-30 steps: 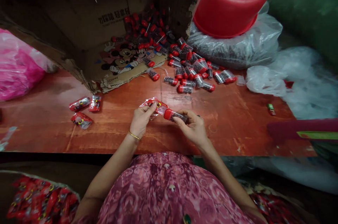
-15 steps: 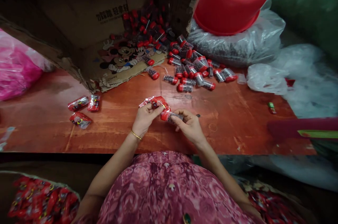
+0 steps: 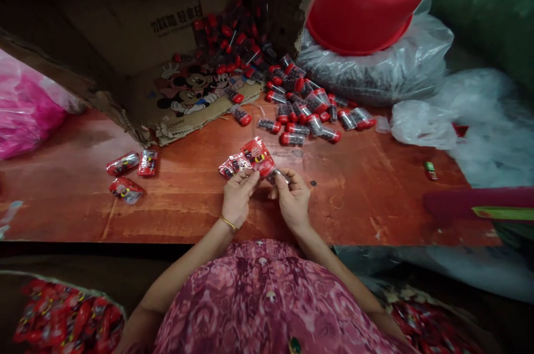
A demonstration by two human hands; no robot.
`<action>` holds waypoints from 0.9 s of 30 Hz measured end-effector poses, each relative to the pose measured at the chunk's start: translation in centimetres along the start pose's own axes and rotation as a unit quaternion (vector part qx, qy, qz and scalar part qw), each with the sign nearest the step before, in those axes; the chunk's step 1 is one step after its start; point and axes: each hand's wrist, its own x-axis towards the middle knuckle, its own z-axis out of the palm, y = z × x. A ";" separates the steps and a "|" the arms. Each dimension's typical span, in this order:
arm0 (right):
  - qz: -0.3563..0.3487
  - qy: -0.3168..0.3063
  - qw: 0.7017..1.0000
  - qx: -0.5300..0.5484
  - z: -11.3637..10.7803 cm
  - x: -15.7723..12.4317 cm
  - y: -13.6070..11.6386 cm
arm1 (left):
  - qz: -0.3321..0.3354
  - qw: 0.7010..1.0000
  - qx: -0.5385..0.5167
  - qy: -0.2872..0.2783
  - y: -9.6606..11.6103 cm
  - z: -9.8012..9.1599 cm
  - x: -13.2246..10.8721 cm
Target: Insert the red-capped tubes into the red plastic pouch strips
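Between the thumb and fingers of my left hand (image 3: 237, 198) is a red printed wrapper (image 3: 257, 155). Other red and silvery wrappers (image 3: 232, 165) fan out above the same hand; whether they are gripped too or lie on the table, I cannot tell. My right hand (image 3: 294, 198) is closed on a small clear tube (image 3: 275, 176) of dark pellets, mostly covered by the fingers. Its near end meets the wrapper's lower edge, and whether it sits inside is unclear. Beyond the hands lies a heap of similar red-capped tubes (image 3: 292, 138).
A torn cardboard box (image 3: 171, 128) on its side holds more tubes. Three filled red packets (image 3: 126, 190) lie at left. A red basin (image 3: 371, 3) rests on a clear bag (image 3: 375, 81) of dark pellets. Red packets (image 3: 69, 315) fill a container below the table's front left.
My hands have drawn closer together. The wrapper in my left hand now stands up and spreads above the fingers, and the tube has moved against it, its red cap no longer showing.
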 end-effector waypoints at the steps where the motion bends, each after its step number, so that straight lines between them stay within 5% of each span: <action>1: -0.004 0.000 1.000 -0.004 0.0 0.1 -0.2 | 0.009 1.000 0.005 0.001 -0.1 0.0 0.0; 7: -0.006 -0.035 0.999 -0.030 0.0 0.0 -0.5 | 0.047 0.998 0.045 -0.014 0.1 -0.6 0.7; 13: -0.019 -0.006 0.999 -0.034 0.3 -0.1 0.2 | 0.037 0.999 0.035 0.010 -0.6 -0.7 0.6; 23: 0.028 -0.042 0.999 -0.013 0.6 0.2 -0.3 | 0.029 0.991 0.081 -0.107 -0.4 -1.0 0.5; 27: 0.041 -0.095 0.994 0.024 0.7 0.7 -0.6 | 0.042 0.991 0.069 -0.106 0.6 -0.9 0.7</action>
